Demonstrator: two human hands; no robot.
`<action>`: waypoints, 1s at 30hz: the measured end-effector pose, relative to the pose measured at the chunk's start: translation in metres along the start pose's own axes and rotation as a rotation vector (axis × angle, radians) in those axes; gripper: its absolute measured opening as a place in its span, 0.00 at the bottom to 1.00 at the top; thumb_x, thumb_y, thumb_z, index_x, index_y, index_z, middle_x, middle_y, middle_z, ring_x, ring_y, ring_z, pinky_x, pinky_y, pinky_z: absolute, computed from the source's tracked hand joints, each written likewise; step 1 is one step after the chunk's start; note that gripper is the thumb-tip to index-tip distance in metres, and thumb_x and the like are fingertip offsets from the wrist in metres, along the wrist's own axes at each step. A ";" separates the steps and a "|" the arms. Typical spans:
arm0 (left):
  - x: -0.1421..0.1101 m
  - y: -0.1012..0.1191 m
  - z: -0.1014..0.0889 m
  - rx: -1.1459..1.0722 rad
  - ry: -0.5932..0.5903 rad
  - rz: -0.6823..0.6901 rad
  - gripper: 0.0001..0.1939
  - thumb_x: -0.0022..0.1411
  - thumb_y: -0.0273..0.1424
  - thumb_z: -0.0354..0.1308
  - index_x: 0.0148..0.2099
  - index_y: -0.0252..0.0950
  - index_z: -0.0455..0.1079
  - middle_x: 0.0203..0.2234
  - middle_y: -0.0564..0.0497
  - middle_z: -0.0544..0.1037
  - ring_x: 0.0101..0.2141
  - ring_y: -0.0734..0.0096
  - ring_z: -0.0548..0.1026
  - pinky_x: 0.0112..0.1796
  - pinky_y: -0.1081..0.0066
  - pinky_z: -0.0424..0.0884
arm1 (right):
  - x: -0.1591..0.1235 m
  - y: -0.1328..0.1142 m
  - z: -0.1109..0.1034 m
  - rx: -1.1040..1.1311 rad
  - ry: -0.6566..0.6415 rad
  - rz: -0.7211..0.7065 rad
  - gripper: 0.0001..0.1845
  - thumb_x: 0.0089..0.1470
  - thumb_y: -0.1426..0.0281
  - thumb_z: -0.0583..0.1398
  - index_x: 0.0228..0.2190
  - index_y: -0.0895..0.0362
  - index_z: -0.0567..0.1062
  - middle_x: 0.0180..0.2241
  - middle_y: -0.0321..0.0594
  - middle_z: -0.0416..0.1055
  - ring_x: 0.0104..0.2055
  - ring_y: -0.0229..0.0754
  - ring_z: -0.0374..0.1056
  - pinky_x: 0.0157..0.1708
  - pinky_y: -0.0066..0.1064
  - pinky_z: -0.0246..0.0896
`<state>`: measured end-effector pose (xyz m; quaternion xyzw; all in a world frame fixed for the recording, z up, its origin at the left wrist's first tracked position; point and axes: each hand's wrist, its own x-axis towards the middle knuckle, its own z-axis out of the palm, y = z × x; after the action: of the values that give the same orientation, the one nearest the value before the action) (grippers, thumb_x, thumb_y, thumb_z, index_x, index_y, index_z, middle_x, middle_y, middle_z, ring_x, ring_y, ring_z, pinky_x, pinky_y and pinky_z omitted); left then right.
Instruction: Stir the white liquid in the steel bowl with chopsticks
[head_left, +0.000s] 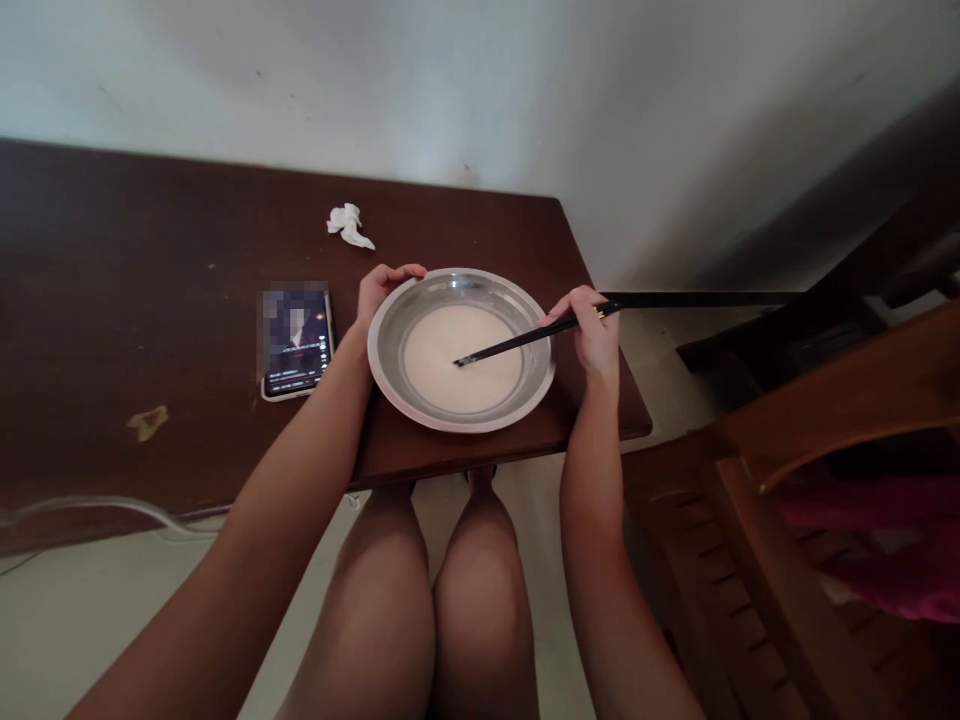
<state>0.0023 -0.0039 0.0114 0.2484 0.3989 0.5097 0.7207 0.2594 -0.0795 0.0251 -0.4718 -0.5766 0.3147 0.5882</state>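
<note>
A round metal bowl [390,375] holding a pale white liquid [450,385] sits near the front right corner of a dark wooden table [150,300]. My left hand [379,290] grips the bowl's far left rim, fingers curled over the edge. My right hand [592,330] is closed on a pair of black chopsticks [517,343], whose tips rest in the liquid near the bowl's centre.
A phone [298,340] with a lit screen lies just left of the bowl. A crumpled white tissue [347,225] sits farther back. A white wall runs behind the table. A wooden chair [787,520] with pink cloth [885,550] stands at the right. My knees are below the table edge.
</note>
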 end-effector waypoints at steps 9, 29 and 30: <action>-0.002 0.001 0.002 -0.014 0.005 0.002 0.16 0.60 0.29 0.43 0.30 0.35 0.72 0.19 0.49 0.76 0.25 0.67 0.76 0.28 0.71 0.72 | 0.000 -0.001 -0.001 -0.011 0.078 -0.005 0.21 0.55 0.54 0.53 0.19 0.54 0.70 0.17 0.31 0.68 0.23 0.34 0.70 0.25 0.28 0.62; -0.003 0.001 0.003 -0.050 -0.050 -0.013 0.11 0.54 0.27 0.45 0.30 0.38 0.70 0.18 0.50 0.75 0.21 0.69 0.72 0.26 0.72 0.70 | 0.000 -0.004 0.000 -0.089 0.064 -0.053 0.21 0.56 0.55 0.52 0.20 0.53 0.73 0.19 0.32 0.70 0.24 0.33 0.68 0.27 0.28 0.62; -0.003 0.001 0.003 -0.043 -0.037 -0.013 0.12 0.55 0.27 0.45 0.30 0.38 0.70 0.18 0.51 0.75 0.21 0.69 0.72 0.26 0.72 0.70 | 0.000 -0.003 -0.001 -0.061 0.093 -0.047 0.21 0.56 0.54 0.52 0.20 0.53 0.72 0.18 0.32 0.69 0.23 0.34 0.68 0.27 0.29 0.63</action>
<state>0.0034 -0.0058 0.0148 0.2398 0.3760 0.5085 0.7366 0.2597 -0.0803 0.0279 -0.4898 -0.5689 0.2609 0.6070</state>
